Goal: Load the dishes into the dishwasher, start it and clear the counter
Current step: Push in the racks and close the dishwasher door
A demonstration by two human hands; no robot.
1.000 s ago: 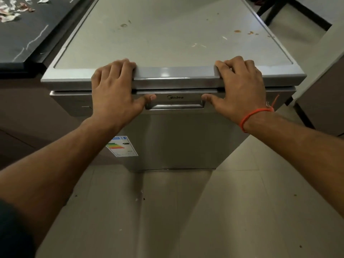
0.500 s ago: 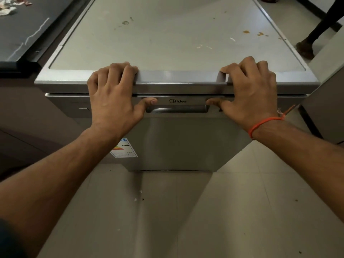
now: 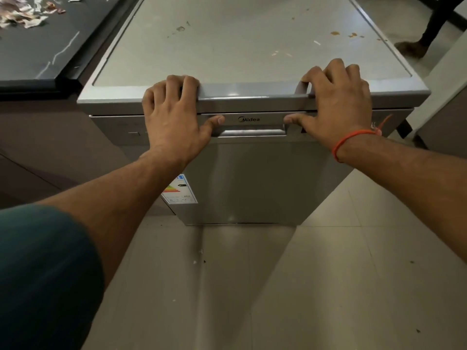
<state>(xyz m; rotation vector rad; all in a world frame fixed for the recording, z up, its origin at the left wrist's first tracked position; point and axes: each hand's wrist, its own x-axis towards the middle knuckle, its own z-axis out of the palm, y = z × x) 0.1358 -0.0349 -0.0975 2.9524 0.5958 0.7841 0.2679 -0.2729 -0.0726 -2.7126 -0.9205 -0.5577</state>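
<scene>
Your left hand [image 3: 174,117] and right hand [image 3: 336,107] clamp the dishwasher [image 3: 252,173] top edge — well apart. It's silver, door closed, top crumb-flecked.

Floor: pale beige tiled floor [image 3: 328,286], glossy, with thin grout lines, running from the near edge to the far right.
On the floor, centre: a silver freestanding dishwasher [image 3: 252,183] stands square on the tiles, door closed.
On the floor, near: a few tiny dark and white crumbs [image 3: 201,257] just in front of the dishwasher's base.
Dishwasher top: flat grey top panel [image 3: 240,41], speckled with small orange-brown food spots [image 3: 343,34] at the far right.
Counter, far left: black stone countertop [image 3: 38,51] beside the dishwasher.
On the counter: crumpled whitish paper scraps [image 3: 20,15] in the far left corner.
</scene>
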